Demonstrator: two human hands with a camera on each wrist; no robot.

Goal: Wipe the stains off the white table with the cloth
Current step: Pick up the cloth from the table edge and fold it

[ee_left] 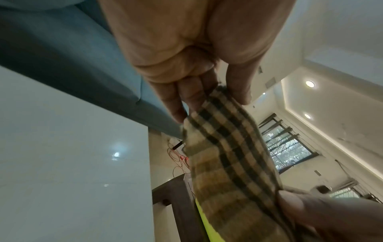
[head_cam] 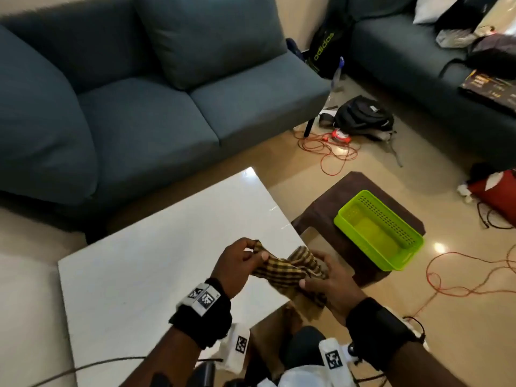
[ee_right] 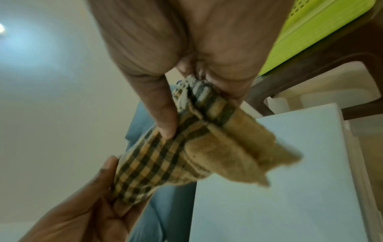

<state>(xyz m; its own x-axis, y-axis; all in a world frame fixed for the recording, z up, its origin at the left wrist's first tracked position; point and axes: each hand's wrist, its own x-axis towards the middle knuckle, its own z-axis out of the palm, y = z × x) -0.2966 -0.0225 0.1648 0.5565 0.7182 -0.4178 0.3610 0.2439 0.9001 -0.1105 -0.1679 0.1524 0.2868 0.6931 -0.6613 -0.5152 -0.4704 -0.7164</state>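
A yellow-and-black checked cloth (head_cam: 287, 268) is stretched between both hands above the near right corner of the white table (head_cam: 156, 247). My left hand (head_cam: 240, 261) pinches its left end with thumb and fingers. My right hand (head_cam: 321, 277) grips the bunched right end, and a loose flap hangs below. In the left wrist view the cloth (ee_left: 228, 155) runs from my left hand (ee_left: 209, 98) down to the right hand. In the right wrist view my right hand (ee_right: 196, 101) holds the folded cloth (ee_right: 176, 157) over the table (ee_right: 279, 196). I see no clear stains.
A green plastic basket (head_cam: 382, 230) sits on a dark brown stool (head_cam: 335, 202) right of the table. A blue sofa (head_cam: 139, 93) stands behind it. Backpacks (head_cam: 363, 118) and orange cables (head_cam: 332, 152) lie on the floor to the right.
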